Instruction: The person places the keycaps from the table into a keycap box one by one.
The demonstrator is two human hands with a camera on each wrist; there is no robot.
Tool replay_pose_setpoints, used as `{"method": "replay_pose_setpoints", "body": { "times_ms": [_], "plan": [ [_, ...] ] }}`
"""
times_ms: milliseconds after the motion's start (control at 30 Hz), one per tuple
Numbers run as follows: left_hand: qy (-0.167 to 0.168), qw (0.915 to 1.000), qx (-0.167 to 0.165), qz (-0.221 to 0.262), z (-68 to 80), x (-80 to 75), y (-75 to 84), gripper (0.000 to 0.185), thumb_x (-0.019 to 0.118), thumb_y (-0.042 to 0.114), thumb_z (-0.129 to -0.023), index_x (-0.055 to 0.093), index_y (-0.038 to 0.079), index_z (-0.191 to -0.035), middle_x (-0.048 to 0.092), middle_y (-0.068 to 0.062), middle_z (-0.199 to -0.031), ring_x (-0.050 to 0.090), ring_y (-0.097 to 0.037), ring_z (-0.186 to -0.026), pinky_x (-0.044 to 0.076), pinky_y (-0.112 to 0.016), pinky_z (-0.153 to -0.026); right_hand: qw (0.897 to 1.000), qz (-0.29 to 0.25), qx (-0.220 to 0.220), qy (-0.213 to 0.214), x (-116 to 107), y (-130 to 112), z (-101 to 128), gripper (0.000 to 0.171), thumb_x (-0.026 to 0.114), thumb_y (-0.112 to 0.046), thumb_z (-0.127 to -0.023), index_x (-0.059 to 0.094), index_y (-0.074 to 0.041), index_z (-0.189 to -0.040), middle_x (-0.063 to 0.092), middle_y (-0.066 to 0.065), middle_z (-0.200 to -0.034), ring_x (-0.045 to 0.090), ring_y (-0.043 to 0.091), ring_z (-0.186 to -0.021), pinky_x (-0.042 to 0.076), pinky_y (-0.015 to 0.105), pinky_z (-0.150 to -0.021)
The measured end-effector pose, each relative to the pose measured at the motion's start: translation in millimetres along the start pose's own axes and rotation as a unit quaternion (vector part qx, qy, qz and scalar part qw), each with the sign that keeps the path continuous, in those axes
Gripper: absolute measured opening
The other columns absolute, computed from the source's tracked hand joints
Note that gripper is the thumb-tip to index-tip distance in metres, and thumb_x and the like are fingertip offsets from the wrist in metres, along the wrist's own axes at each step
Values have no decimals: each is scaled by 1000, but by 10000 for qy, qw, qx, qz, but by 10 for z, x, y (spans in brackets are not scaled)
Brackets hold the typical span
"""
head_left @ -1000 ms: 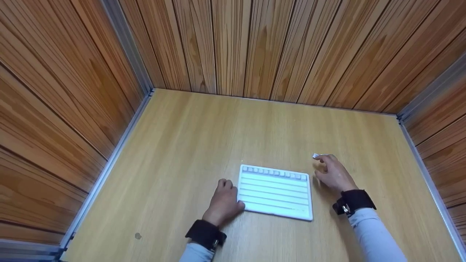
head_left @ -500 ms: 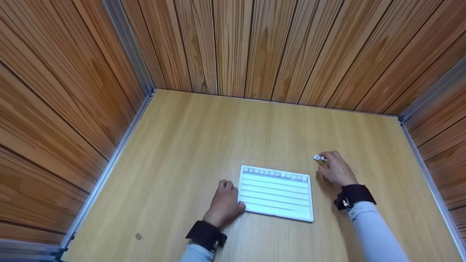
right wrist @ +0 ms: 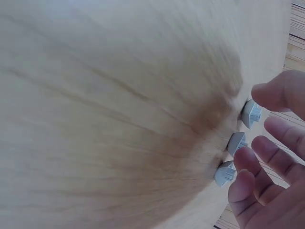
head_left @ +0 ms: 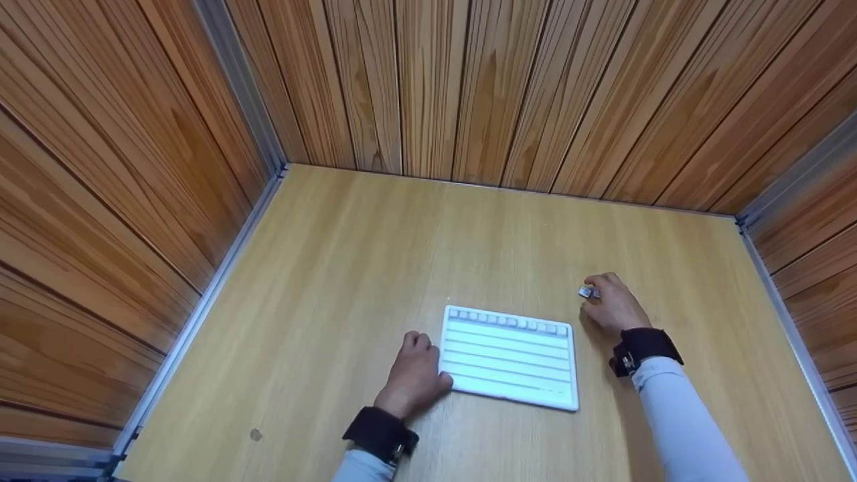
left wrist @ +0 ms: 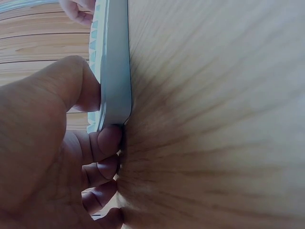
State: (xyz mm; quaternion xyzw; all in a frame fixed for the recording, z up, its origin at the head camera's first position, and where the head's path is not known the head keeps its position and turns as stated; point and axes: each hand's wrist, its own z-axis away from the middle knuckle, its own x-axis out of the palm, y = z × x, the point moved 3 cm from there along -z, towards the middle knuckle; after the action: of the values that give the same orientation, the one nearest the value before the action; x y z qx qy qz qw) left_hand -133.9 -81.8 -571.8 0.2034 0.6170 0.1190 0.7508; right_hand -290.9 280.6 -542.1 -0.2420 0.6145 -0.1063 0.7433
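Note:
A white ridged keycap tray (head_left: pixel 509 365) lies on the table, a row of pale keycaps (head_left: pixel 505 320) along its far slot. My left hand (head_left: pixel 414 375) grips the tray's near left corner; in the left wrist view its thumb rests at the rim and the index fingertip meets the corner's side. Right of the tray, my right hand (head_left: pixel 614 304) is low over the table with fingers loosely bent. Two loose keycaps (head_left: pixel 585 292) show beside its fingertips. The right wrist view has three keycaps (right wrist: pixel 237 142) in a line on the table, hollow stem sides towards the fingers, thumb tip right at the top one.
Wood-panelled walls (head_left: pixel 428 87) with metal edge strips enclose the table (head_left: pixel 375 254) at the back and both sides. A dark round spot (head_left: pixel 256 434) marks the table at the front left. Both wrists wear black bands (head_left: pixel 380 432).
My right hand has shifted slightly away from me, and its fingers have drawn off the keycaps, so two now show instead of one. The left hand still holds the tray corner.

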Motion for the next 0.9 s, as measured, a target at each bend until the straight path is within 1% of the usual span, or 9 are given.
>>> {"method": "replay_pose_setpoints", "body": {
  "times_ms": [133, 267, 400, 533, 700, 900],
  "plan": [
    [-27, 10000, -47, 63, -8, 4, -4, 41, 69, 27, -82, 69, -2, -111, 55, -12, -123, 37, -28, -126, 41, -40, -104, 9999, 98, 34, -81, 6, -21, -36, 54, 60, -14, -93, 48, 5, -142, 42, 28, -140, 48, 46, -124, 39, 61, -103],
    [84, 9999, 104, -92, -8, 4, -5, 37, 69, 27, -80, 68, -2, -104, 56, -13, -120, 38, -30, -126, 39, -40, -104, 9998, 193, -45, -78, 13, -53, -63, 54, 60, -14, -93, 48, 6, -142, 43, 30, -139, 50, 47, -122, 40, 60, -102],
    [104, 9997, 156, -150, 3, 1, 1, 37, 69, 27, -81, 68, -2, -103, 56, -14, -120, 38, -31, -128, 39, -40, -105, 9996, 264, -11, -56, 25, -73, -83, 51, 60, -11, -93, 49, 5, -140, 46, 30, -137, 52, 48, -121, 41, 61, -101],
    [56, 9999, 118, -82, 10, 1, 2, 37, 70, 27, -82, 68, -2, -105, 55, -14, -122, 39, -31, -128, 40, -41, -105, 9995, 310, 26, 13, 36, -85, -96, 42, 60, -8, -93, 56, 4, -134, 52, 27, -132, 54, 46, -119, 43, 60, -100],
    [64, 9999, 90, -87, 11, -3, 3, 38, 70, 27, -82, 69, -2, -107, 55, -13, -122, 39, -30, -127, 41, -41, -104, 9992, 375, -9, 100, 56, -100, -108, 30, 60, -3, -93, 64, 3, -122, 58, 24, -124, 56, 44, -116, 44, 59, -99],
    [66, 9999, 86, -82, 9, -14, 0, 39, 70, 27, -82, 69, -2, -108, 55, -14, -123, 39, -30, -127, 41, -40, -104, 9994, 324, -11, 153, 64, -115, -122, 22, 60, 1, -92, 66, 2, -113, 59, 24, -117, 58, 40, -108, 46, 57, -94]
  ]
}}
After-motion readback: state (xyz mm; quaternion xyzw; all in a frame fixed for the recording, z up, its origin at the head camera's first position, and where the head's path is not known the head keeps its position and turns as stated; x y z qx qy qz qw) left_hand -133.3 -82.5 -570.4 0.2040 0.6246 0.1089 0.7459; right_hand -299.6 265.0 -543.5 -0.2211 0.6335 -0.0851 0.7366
